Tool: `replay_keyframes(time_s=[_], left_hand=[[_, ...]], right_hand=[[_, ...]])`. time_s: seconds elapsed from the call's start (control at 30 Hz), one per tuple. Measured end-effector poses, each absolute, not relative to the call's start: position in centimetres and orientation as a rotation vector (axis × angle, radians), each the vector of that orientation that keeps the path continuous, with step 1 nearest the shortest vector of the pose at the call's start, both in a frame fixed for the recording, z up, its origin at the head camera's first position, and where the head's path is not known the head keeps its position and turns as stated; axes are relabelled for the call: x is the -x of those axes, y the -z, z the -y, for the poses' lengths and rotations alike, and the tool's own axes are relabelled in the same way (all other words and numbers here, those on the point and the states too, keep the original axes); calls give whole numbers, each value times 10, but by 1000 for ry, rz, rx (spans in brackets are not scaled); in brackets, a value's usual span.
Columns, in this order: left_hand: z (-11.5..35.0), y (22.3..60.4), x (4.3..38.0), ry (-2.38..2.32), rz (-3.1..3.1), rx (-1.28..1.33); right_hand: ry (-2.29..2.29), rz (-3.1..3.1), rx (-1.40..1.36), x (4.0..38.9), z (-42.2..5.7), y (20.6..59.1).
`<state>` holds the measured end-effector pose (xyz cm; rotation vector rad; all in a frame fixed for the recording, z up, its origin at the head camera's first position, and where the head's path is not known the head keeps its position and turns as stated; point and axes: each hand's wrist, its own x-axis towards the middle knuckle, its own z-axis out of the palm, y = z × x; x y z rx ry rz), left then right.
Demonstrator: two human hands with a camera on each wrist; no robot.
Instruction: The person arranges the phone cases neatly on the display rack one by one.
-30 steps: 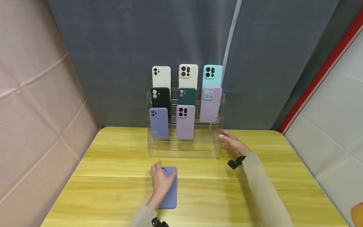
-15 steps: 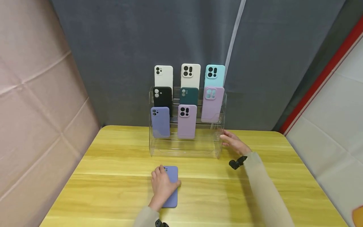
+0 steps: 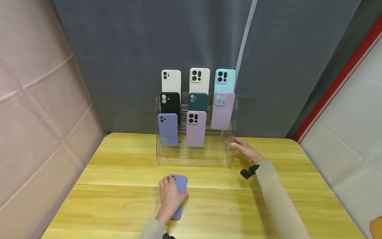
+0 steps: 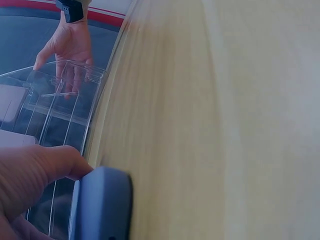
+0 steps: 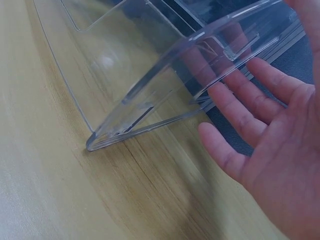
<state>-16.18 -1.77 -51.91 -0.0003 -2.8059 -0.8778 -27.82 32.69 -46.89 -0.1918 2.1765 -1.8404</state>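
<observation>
My left hand (image 3: 170, 196) grips a periwinkle phone case (image 3: 180, 184) low over the table in front of the rack. In the left wrist view my thumb presses one long edge of the case (image 4: 104, 205); the other fingers are mostly hidden. A clear acrylic display rack (image 3: 191, 161) stands behind it, holding phone cases in tiers. At the rack's right side is my right hand (image 3: 246, 151), its fingers extended and spread. The right wrist view shows those fingertips right at the clear side panel (image 5: 165, 82), some seen through it.
Rack cases: white (image 3: 171, 83), cream (image 3: 203, 87) and turquoise (image 3: 225, 87) at the top; black (image 3: 171, 107), teal (image 3: 199, 105) and lilac (image 3: 221, 116) in the middle; periwinkle (image 3: 168, 132) and lilac (image 3: 195, 135) lower. A grey curtain (image 3: 134, 83) hangs behind the wooden table (image 3: 119, 166).
My left hand has closed on the periwinkle case, thumb on its right edge, and the case has turned slightly, its near end shifting left. The right hand stays by the rack.
</observation>
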Motion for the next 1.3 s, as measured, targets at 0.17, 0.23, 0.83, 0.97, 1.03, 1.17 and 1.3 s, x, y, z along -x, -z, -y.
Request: replay_keyframes(time_s=[0.17,0.23,0.83,0.97,1.03,1.17,1.3], left_hand=[[19,518,163,946,2779,2],[19,516,165,975,2766,10],[-7,476,188,1122,2564,135],[-15,468,192,1147,2549,161],[-20,463,194,1168,2536,175],[-30,455,196,1176,2519,209],[-40,445,202,1161,2507,262]], right_hand=[[1830,-2183,196,278,-326,468],[1828,-2187,196,277,-326,468],[1830,-2195,185,280,-325,472],[1837,-2189,200,279,-327,473],[1841,-2183,201,279,-327,473],[1849,-2170,188,279,-327,473],[1851,-2174,207,279,-327,472]])
